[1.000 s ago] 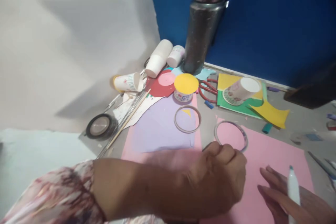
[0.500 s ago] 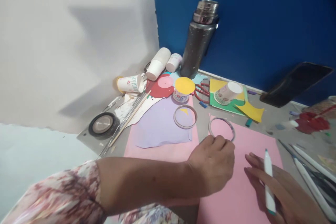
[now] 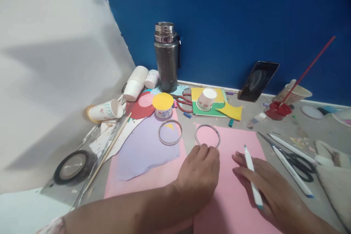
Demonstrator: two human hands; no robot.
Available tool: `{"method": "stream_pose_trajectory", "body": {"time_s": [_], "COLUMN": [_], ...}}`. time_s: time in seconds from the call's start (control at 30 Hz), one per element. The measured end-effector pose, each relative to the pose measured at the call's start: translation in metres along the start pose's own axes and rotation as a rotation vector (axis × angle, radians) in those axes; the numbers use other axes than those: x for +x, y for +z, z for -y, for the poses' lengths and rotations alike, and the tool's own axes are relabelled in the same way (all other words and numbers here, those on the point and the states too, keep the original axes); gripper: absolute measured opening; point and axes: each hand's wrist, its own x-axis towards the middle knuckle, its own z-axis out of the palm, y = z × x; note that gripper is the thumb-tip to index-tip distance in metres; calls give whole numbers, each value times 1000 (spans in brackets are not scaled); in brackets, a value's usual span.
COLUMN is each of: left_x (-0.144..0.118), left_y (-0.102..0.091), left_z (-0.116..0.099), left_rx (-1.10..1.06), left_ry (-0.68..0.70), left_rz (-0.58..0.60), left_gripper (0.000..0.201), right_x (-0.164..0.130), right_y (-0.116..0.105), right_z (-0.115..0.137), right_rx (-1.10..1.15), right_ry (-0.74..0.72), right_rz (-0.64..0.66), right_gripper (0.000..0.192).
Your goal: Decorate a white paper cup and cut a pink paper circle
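Observation:
My left hand (image 3: 199, 175) is closed, knuckles up, at the near edge of a thin grey bangle (image 3: 220, 138) that lies on pink paper (image 3: 233, 197). Its fingertips are hidden behind the knuckles, but they seem to pinch the rim. To the right, my right hand (image 3: 276, 193) rests low over the same sheet with its fingers stretched out. A white marker (image 3: 252, 179) with a teal tip is held in it, tip pointing up and away. Another bangle (image 3: 159, 139) lies on lilac paper (image 3: 137, 159).
A steel flask (image 3: 167, 65), a leaning phone (image 3: 257, 80) and paper cups (image 3: 134, 87) line the wall. Red-handled pliers (image 3: 184, 103) lie behind the bangles. Black scissors (image 3: 300, 166) and markers (image 3: 292, 172) sit at right; tape (image 3: 74, 168) and thin sticks (image 3: 109, 150) at left.
The view has swung to the right, so everything sits further left in the picture. Both hands keep much the same pose, the left by the bangle and the right with the marker.

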Motion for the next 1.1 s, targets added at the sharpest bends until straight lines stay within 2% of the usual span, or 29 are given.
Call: {"method": "stream_pose_trajectory", "body": {"time_s": [0.3, 0.43, 0.53, 0.67, 0.7, 0.77, 0.83, 0.97, 1.1], "left_x": [0, 1, 0, 0, 0, 0, 0, 1, 1], "left_y": [-2, -2, -3, -3, -2, -1, 0, 2, 2], "left_z": [-1, -1, 0, 0, 0, 0, 1, 1, 1], "left_rx": [30, 30, 46, 69, 69, 68, 63, 44, 38], "left_ry": [-15, -8, -4, 11, 13, 17, 20, 11, 7], "left_rz": [3, 19, 21, 27, 23, 14, 17, 4, -32], "left_gripper": [26, 25, 24, 23, 22, 22, 21, 12, 9], "right_x": [-3, 1, 19, 60, 71, 90, 107, 127, 134], "right_y": [4, -6, -20, -28, -27, -21, -13, 0, 6], "right_z": [-2, -8, -11, -16, -17, -19, -18, -12, -9], "right_rx": [17, 56, 168, 309, 359, 532, 704, 807, 770], "right_ry": [3, 30, 129, 289, 373, 613, 747, 731, 692], "right_rz": [1, 31, 9, -185, -208, -165, -105, 17, 44], "right_gripper": [33, 39, 40, 17, 16, 19, 22, 23, 20]}}
